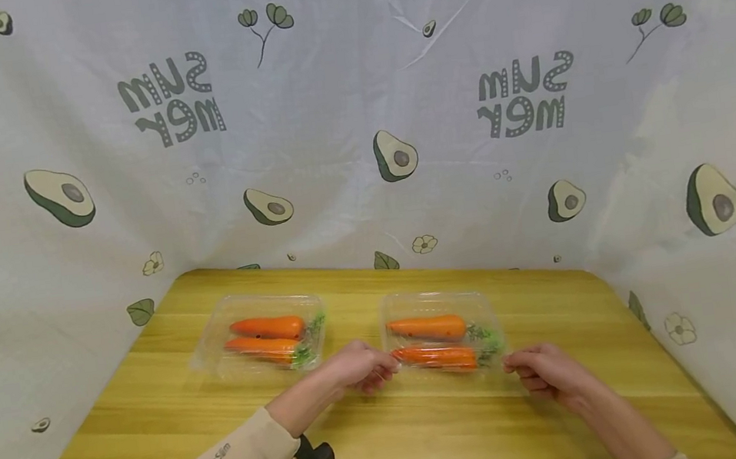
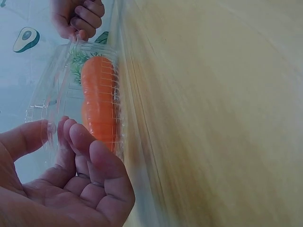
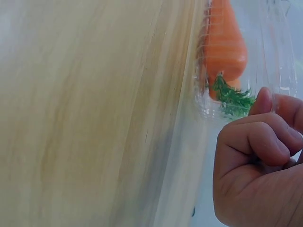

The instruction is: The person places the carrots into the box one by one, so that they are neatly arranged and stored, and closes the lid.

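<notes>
A clear plastic clamshell box (image 1: pixel 478 300) stands right of centre on the table with two carrots inside. The rear carrot (image 1: pixel 426 328) is smooth; the front carrot (image 1: pixel 435 357) lies along the near wall, and green tops (image 3: pixel 232 97) show at their right ends. My left hand (image 1: pixel 358 368) pinches the rim at the box's near left corner between thumb and fingertips. At the near right corner, my right hand (image 1: pixel 549 370) pinches the rim between thumb and index finger, its other fingers curled in.
A second clear box (image 1: pixel 213 327) with two carrots (image 1: pixel 268 328) and green tops stands to the left on the wooden table (image 1: pixel 396 443). White cloth (image 1: pixel 324 111) printed with avocados hangs behind and along both sides.
</notes>
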The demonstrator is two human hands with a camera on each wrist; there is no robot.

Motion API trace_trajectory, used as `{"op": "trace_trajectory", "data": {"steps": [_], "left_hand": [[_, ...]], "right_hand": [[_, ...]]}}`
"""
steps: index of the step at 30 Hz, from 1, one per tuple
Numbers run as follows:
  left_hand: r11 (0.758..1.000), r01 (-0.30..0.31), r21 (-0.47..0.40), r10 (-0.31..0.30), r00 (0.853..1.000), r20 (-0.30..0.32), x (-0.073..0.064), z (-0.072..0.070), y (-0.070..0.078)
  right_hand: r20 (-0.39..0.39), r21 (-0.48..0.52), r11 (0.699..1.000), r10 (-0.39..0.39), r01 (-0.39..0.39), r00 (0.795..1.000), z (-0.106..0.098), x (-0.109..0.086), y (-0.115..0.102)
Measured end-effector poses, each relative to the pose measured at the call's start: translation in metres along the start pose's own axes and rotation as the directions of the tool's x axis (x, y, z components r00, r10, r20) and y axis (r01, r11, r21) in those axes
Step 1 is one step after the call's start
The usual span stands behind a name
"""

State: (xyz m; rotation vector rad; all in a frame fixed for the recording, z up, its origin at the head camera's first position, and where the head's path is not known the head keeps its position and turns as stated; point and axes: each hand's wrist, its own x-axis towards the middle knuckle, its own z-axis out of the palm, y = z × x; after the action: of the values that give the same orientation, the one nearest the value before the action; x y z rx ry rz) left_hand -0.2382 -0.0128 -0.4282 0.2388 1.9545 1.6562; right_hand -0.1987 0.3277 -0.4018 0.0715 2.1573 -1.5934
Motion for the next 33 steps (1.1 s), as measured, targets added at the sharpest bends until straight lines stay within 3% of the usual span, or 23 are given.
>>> {"op": "trace_trajectory", "data": {"steps": [8, 24, 29, 33], "left_hand": [[1.0, -0.001, -0.002, 0.001, 1.0, 0.006, -0.0008, -0.0007, -0.0004], [0.999, 0.009, -0.036, -0.009, 1.0, 0.008, 0.0006, -0.0021, -0.0009], [0.999, 0.005, -0.038, -0.006, 1.0, -0.008, 0.0007, -0.0013, 0.0003], [1.0, -0.004, 0.016, 0.005, 0.999, -0.048, -0.0012, -0.0001, 0.0014]], "right_hand": [[-0.011, 0.044, 0.999, 0.008, -0.008, 1.0, 0.0026, 0.0018, 0.0042], [-0.033, 0.012, 1.0, 0.002, -0.002, 0.999, 0.0046, 0.0009, 0.002], [-0.037, 0.011, 1.0, 0.01, -0.01, 0.999, 0.0022, 0.0005, 0.0018], [-0.026, 0.011, 1.0, 0.009, -0.009, 1.0, -0.0002, -0.0008, 0.0019]]}}
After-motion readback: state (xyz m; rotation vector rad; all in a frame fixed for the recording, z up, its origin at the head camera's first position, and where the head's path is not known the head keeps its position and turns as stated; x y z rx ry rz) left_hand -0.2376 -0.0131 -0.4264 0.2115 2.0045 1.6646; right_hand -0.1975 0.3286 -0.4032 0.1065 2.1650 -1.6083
